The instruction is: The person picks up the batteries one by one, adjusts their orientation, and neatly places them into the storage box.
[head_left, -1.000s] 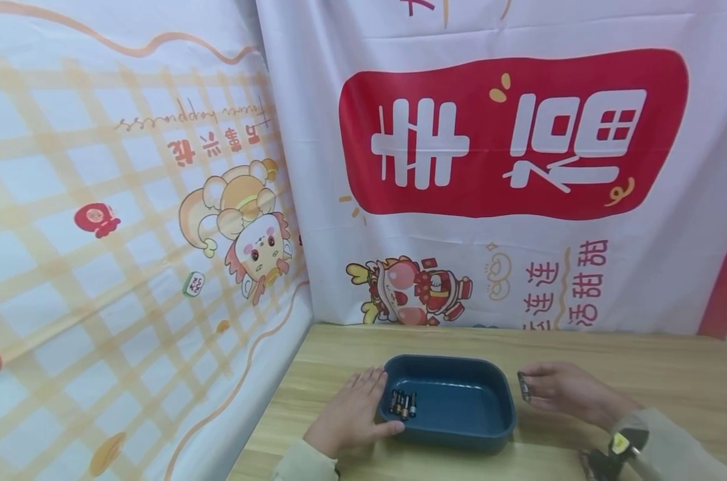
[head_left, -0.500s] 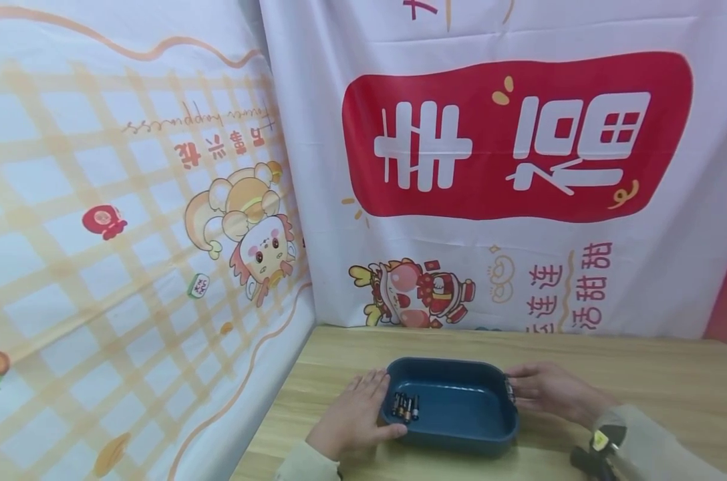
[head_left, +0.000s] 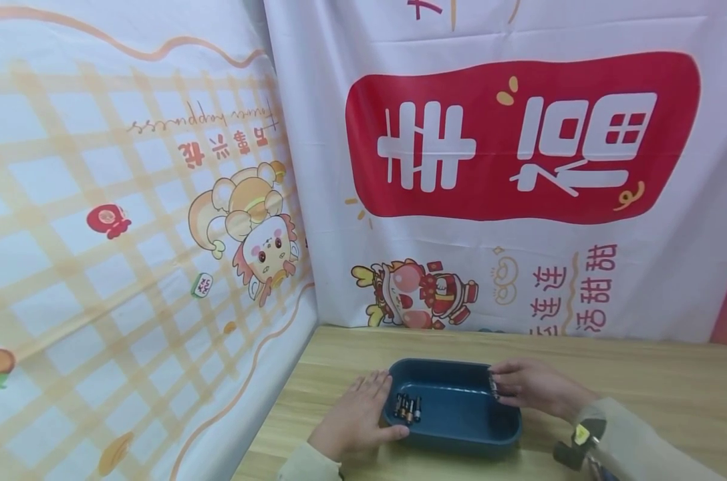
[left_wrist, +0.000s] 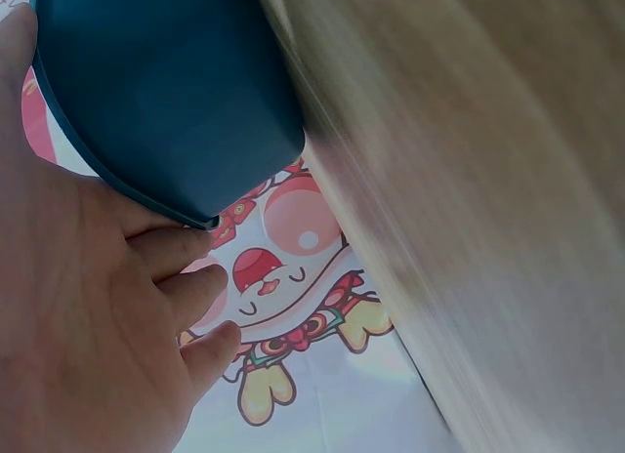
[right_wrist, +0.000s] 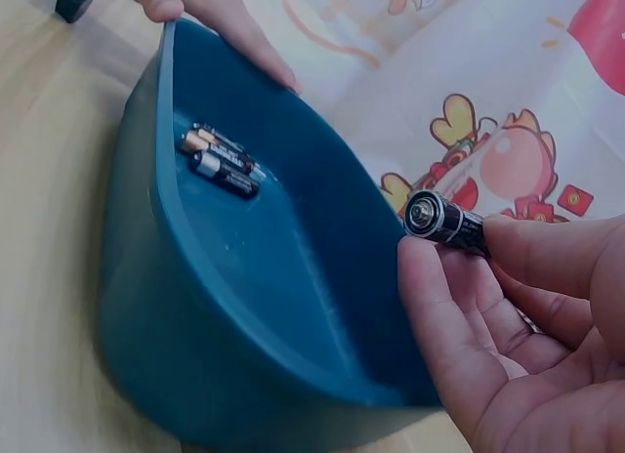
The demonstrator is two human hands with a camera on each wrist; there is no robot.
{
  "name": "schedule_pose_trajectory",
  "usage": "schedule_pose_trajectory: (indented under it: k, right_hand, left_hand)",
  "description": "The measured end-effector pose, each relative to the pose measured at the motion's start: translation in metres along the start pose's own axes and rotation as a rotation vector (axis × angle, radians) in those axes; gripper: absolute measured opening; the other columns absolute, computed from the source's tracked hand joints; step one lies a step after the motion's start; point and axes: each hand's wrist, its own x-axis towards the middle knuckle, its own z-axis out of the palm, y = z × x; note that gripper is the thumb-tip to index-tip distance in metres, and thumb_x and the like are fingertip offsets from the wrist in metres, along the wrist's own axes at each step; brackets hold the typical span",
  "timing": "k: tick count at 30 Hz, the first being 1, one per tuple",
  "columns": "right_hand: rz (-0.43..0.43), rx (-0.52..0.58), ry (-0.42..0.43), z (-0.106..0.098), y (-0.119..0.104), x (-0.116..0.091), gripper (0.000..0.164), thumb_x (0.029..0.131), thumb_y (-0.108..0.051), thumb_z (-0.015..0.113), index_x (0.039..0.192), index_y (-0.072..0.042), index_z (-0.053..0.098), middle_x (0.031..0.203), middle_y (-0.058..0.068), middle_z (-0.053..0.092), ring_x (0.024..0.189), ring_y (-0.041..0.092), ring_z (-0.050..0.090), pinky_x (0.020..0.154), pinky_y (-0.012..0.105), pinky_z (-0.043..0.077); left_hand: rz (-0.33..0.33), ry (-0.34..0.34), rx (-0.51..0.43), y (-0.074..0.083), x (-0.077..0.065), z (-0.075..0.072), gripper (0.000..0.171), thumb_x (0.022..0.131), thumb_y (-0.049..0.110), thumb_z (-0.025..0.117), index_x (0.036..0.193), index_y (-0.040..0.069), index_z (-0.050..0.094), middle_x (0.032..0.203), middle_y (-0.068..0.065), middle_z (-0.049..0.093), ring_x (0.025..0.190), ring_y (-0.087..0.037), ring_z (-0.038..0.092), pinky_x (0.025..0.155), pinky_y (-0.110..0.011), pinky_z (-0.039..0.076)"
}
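Note:
A dark blue rectangular basin (head_left: 460,438) stands on the table. Several small cylindrical batteries (head_left: 408,409) lie side by side at its left end; the right wrist view shows black batteries (right_wrist: 225,172) on the basin floor. My left hand (head_left: 356,415) rests against the basin's left end, fingers along the outside and thumb at the front rim. In the left wrist view, those fingers (left_wrist: 190,295) lie fairly straight. Over the basin's right end, my right hand (head_left: 540,391) pinches a black battery (right_wrist: 444,221) between thumb and fingers, its end facing the camera.
The wooden table (head_left: 339,354) meets a white printed cloth (head_left: 333,267) at the back and a checked cloth wall (head_left: 159,300) on the left. A black wrist device (head_left: 570,454) sits below my right sleeve.
My right hand has moved left with the battery, from outside the basin's right side to over its right end. The left hand has stayed on the basin. The head view has shifted slightly.

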Motion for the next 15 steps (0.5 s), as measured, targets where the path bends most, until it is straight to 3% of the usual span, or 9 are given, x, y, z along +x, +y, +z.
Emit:
schedule_pose_trajectory:
  k: [15]
  right_hand:
    - [0.002,-0.002,0.0,0.028,0.0,0.02,0.039,0.096,-0.008,0.059,0.128,0.012,0.05,0.109,0.02,0.061,0.096,0.025,0.063,0.088,0.046,0.054]
  left_hand:
    - [-0.006,-0.003,-0.001,0.001,0.001,-0.001,0.101,0.085,0.081,0.032,0.154,0.007,0.026,0.16,-0.007,0.021,0.146,-0.026,0.017,0.115,-0.048,0.019]
